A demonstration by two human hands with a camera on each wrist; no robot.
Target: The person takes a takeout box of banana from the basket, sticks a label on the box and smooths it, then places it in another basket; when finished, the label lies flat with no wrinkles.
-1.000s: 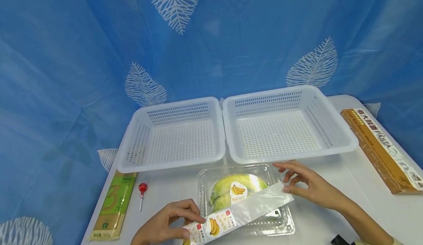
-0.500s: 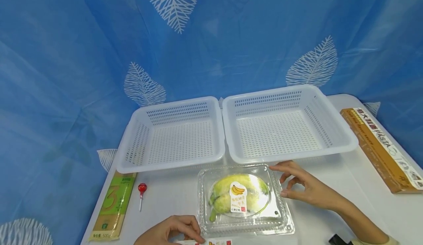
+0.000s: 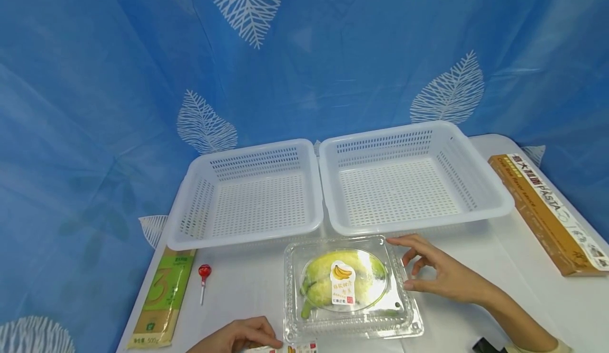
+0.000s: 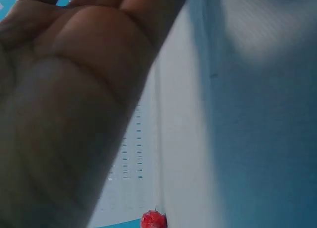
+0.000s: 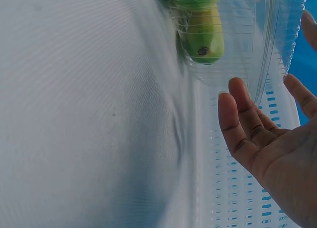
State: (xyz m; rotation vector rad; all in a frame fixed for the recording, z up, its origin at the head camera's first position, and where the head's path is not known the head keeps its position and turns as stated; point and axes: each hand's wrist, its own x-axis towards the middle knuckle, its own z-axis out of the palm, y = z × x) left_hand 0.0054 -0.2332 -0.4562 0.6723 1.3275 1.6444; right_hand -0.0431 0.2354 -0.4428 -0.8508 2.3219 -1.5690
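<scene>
A clear plastic clamshell box [image 3: 304, 332] with green-yellow bananas [image 3: 316, 292] inside lies in front of the baskets. On its lid sits a white banana label [image 3: 343, 284]. My right hand [image 3: 437, 276] is at the box's right side, fingers loosely bent, thumb and index fingertips at the lid's edge. In the right wrist view those fingers [image 5: 229, 114] hold nothing between them. At the bottom edge of the head view, my left hand [image 3: 238, 336] pinches a strip of banana labels [image 3: 300, 348], mostly cut off by the frame. The left wrist view shows mainly the palm [image 4: 74, 89].
Two white perforated baskets [image 3: 247, 235] [image 3: 418, 225] stand side by side behind the box. A red lollipop [image 3: 204, 272] and a green noodle packet [image 3: 166, 289] lie at the left. A brown pasta box [image 3: 537, 205] lies at the far right.
The label strip has moved off the box, down and left with my left hand. My right hand has left the strip's end and come to the box's right edge.
</scene>
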